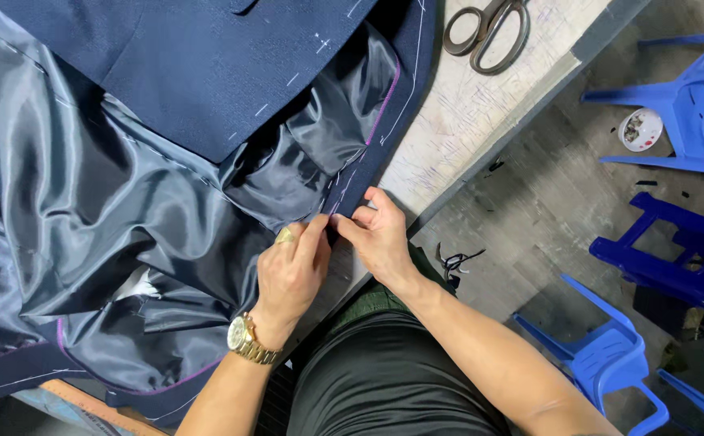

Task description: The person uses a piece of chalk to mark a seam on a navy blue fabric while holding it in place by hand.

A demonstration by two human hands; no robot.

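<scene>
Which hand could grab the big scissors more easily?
Probably the right hand. It pinches the navy jacket edge on the side nearer the scissors; the left hand sits farther away.

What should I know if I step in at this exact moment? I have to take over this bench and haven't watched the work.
Left hand: fingers pinched on the navy jacket edge, gold ring and watch on.
Right hand: pinching the same edge from the other side, fingertips meeting the left's.
The jacket lies inside out on the table, grey lining spread wide, white basting stitches and chalk lines along the edge.
Scissors lie untouched at the far end of the table.
Done: edge is basted. Left: cannot tell how much of the edge is still to be handled.
</scene>
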